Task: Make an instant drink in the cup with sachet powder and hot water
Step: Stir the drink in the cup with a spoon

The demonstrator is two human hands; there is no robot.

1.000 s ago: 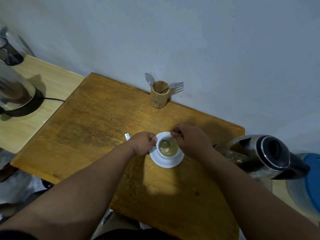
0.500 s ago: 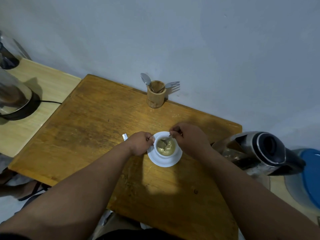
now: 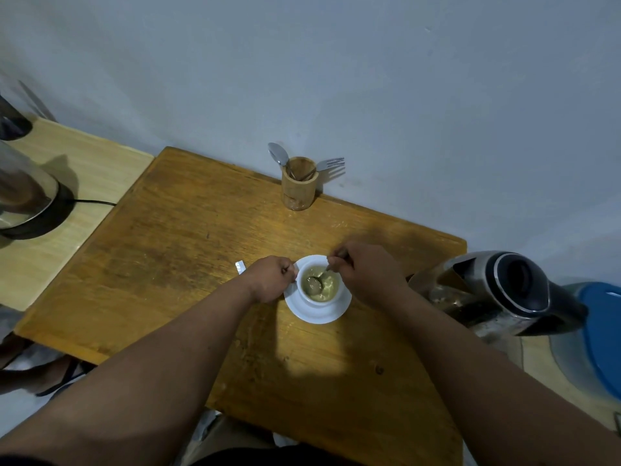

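Note:
A white cup (image 3: 331, 298) full of pale, lumpy liquid stands on a white saucer (image 3: 316, 314) in the middle of the wooden table (image 3: 188, 250). My left hand (image 3: 270, 278) is closed on the cup's left side, at its handle. My right hand (image 3: 366, 272) pinches the handle of a metal spoon (image 3: 317, 280) whose bowl sits in the liquid. A small silvery scrap of sachet (image 3: 240, 266) lies on the table just left of my left hand.
A steel kettle (image 3: 497, 292) stands at the table's right edge, close to my right forearm. A wooden holder (image 3: 298, 188) with a spoon and fork is at the back by the wall. Another kettle on its base (image 3: 23, 200) sits on the left side table. A blue lid (image 3: 605, 334) is far right.
The spoon's bowl has moved around inside the cup, from the upper part toward the left centre. Both hands stay at the cup. The camera has shifted slightly.

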